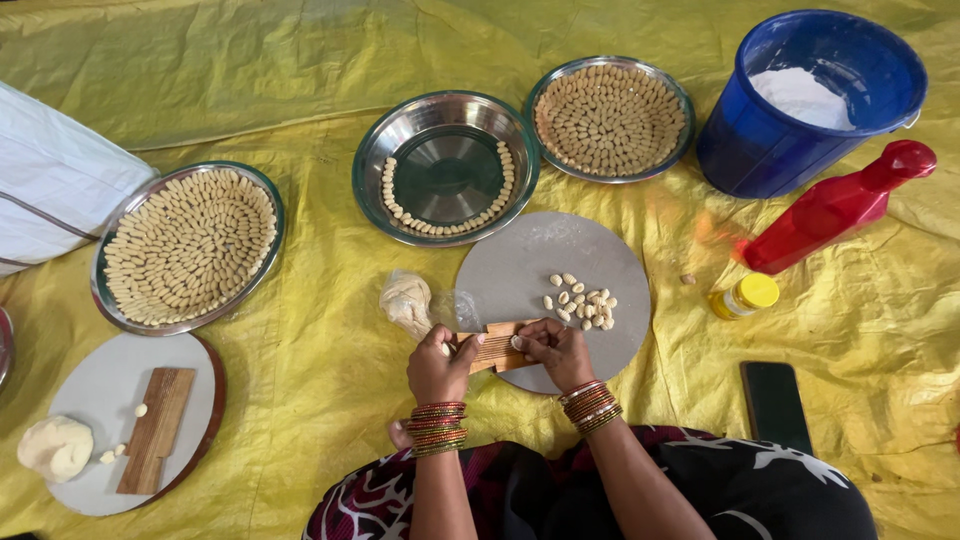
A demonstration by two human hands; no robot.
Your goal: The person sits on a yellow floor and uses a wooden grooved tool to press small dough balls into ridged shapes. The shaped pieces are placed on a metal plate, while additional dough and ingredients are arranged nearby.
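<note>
My left hand (pixel 438 367) grips the near end of a small ridged wooden board (pixel 497 347) that rests on the edge of a round grey board (pixel 555 255). My right hand (pixel 556 350) presses a small piece of dough onto the wooden board with the thumb. Several small shaped dough pieces (pixel 583 303) lie on the grey board just beyond my right hand. A lump of dough in clear plastic (pixel 408 300) sits left of the grey board.
Three steel plates (pixel 447 108) (pixel 611 65) (pixel 187 322) hold rows of shaped pieces. A blue bucket of flour (pixel 810 95), red bottle (pixel 835 207), yellow-capped jar (pixel 745 295) and dark phone (pixel 775 405) lie right. Another round board (pixel 100 385) with dough sits at the left.
</note>
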